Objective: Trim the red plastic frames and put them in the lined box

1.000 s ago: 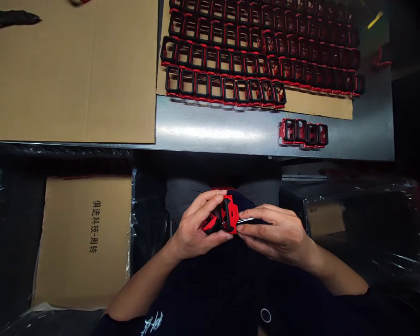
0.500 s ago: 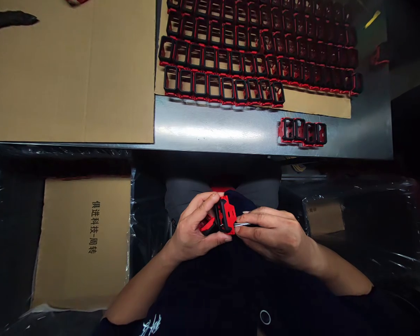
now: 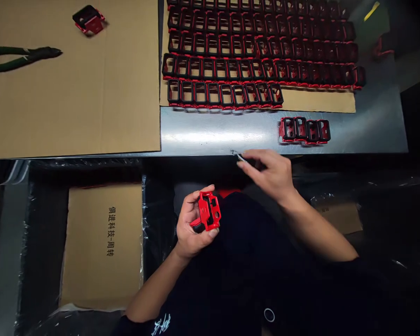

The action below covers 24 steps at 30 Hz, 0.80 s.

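My left hand (image 3: 192,228) is closed around a red-and-black plastic frame (image 3: 209,212), with its red face turned up. A red and black part reaches back into the palm; whether it belongs to the same piece I cannot tell. Up and to the right, at the front edge of the metal table, my right hand (image 3: 271,172) pinches a thin silver tool (image 3: 242,158) between thumb and fingers. The tool points left, its tip close to the table edge; its exact kind is too small to make out. The two hands are apart.
Rows of similar frames (image 3: 227,93) stand on cardboard on the metal table (image 3: 203,130). Several more frames (image 3: 304,130) stand near its front right. On the left cardboard sheet (image 3: 73,107) lie green-handled pliers (image 3: 28,56) and another frame (image 3: 89,21). A plastic-lined box (image 3: 101,280) stands below.
My right hand has drawn away from the frame, up to the table edge, still with the silver tool. My left hand has turned the frame and shifted slightly left. The view has shifted.
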### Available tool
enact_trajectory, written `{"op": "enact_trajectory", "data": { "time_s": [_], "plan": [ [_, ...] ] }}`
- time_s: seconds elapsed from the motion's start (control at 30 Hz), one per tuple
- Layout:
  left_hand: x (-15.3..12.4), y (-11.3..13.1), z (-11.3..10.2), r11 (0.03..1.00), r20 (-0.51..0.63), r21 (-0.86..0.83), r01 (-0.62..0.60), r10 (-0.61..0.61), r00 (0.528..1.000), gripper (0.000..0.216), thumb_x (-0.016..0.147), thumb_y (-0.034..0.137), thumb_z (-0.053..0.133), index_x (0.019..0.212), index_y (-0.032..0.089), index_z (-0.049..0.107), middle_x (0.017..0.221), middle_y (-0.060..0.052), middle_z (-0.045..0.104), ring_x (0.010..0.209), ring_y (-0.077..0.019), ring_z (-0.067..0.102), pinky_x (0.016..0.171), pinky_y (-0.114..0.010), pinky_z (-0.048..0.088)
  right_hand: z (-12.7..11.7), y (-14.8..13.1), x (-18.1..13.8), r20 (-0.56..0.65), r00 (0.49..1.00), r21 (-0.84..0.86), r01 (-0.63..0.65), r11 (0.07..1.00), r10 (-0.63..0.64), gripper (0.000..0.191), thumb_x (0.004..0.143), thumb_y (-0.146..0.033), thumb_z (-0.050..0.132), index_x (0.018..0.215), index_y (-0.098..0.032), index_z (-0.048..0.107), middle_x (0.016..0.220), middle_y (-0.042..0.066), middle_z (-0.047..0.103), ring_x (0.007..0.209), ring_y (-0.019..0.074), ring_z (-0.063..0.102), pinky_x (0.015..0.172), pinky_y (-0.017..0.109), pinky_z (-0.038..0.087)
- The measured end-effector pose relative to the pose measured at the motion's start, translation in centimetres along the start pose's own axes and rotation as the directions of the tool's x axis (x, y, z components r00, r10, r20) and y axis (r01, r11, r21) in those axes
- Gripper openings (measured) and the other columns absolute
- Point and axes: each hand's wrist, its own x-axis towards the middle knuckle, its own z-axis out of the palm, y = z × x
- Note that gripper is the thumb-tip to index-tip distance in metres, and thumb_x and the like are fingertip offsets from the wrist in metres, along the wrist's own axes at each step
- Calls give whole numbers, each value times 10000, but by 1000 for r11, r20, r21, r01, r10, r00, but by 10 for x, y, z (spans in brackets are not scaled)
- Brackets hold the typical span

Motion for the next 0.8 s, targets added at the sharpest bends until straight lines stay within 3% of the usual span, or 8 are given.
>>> {"op": "enact_trajectory", "data": {
  "time_s": [0.17,0.23,0.3,0.37,0.47,0.53,0.63,0.8],
  "plan": [
    [-7,4,-2,998,-1,59,-16,16,1000,655,797,518,783,1323,375,420,1529,-103,499,877,-155,671,662,-267,583,26,17,55,36,995,-231,-82,970,92,130,859,-260,725,970,-207,767,1151,84,776,1051,300,684,939,439,520],
    [-8,6,-2,994,5,94,-50,50,999,643,820,460,784,1335,356,412,1538,-131,480,793,-118,673,619,-236,572,20,5,52,-8,995,-169,-98,981,98,138,859,-272,712,965,-202,767,1196,89,760,1085,301,670,960,442,505],
    [-9,5,-2,980,5,149,-130,130,991,654,815,377,810,1341,326,425,1509,-160,502,818,-127,703,612,-211,568,8,-13,34,26,988,12,-153,988,153,159,886,-295,663,940,-192,770,1066,84,788,990,261,698,909,402,525],
    [-8,1,-3,950,7,209,-231,235,972,695,784,294,843,1354,302,444,1461,-172,546,999,-197,727,676,-221,588,-5,-32,10,292,929,268,-308,913,228,196,886,-311,641,929,-174,775,887,62,794,811,201,719,760,321,549],
    [-4,-7,-5,886,57,267,-378,377,924,786,748,219,864,1411,287,449,1423,-165,588,1259,-265,645,889,-319,604,-14,-55,-20,651,734,413,-558,720,195,244,817,-291,683,996,-157,781,828,43,793,694,154,709,603,234,513],
    [0,-10,-6,835,115,293,-466,453,884,826,743,199,862,1450,273,441,1417,-158,603,1305,-258,618,997,-368,575,-13,-62,-30,709,678,413,-620,667,192,220,781,-261,697,948,-149,786,781,29,781,653,131,690,577,206,492],
    [4,-10,-10,753,201,352,-557,520,830,868,735,172,854,1486,260,427,1417,-144,619,1280,-234,641,1029,-364,570,-8,-65,-33,695,678,404,-644,649,240,162,773,-250,693,838,-133,783,694,16,747,602,109,656,561,189,470],
    [3,-4,-14,682,265,419,-600,540,799,907,713,153,853,1502,253,417,1421,-153,627,1232,-248,677,959,-350,618,-9,-64,-31,724,657,400,-645,651,207,183,787,-237,683,857,-124,808,655,-5,709,573,87,587,533,178,414]
  ]
}}
